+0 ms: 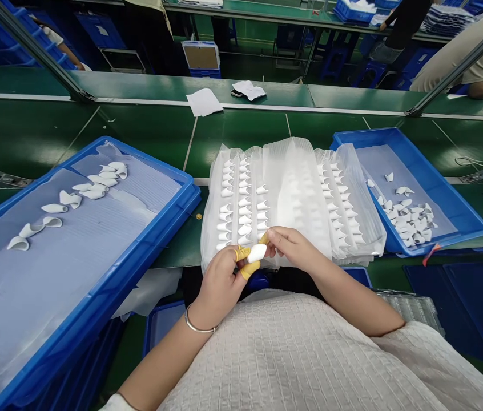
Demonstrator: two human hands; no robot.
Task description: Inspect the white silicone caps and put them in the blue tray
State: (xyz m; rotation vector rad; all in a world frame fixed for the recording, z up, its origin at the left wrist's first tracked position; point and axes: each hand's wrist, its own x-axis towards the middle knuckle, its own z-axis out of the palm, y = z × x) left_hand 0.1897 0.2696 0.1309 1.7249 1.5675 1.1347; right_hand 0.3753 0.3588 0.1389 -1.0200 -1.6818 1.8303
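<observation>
Hands meet just above the near edge of a clear plastic tray (288, 171) that lies on the green bench (31, 137). Left hand (220, 282) wears yellow finger cots (244, 253) on thumb and forefinger and pinches a small white part (257, 253) between them; a thin bangle (196, 326) sits on that wrist. Right hand (293, 246) has its fingers curled in, with the fingertips touching the same part from the other side, so both hands are closed on it together. Rows of like white parts fill the tray's left and right columns, while the middle strip looks bare under a clear film. Left of the tray, a blue bin (108, 297) lined with a pale sheet holds a loose, scattered line of white parts. Right of the tray, a second blue bin (451, 188) holds a heap of them towards its near corner. White papers (204, 101) lie further back on the bench, and other people sit beyond it
</observation>
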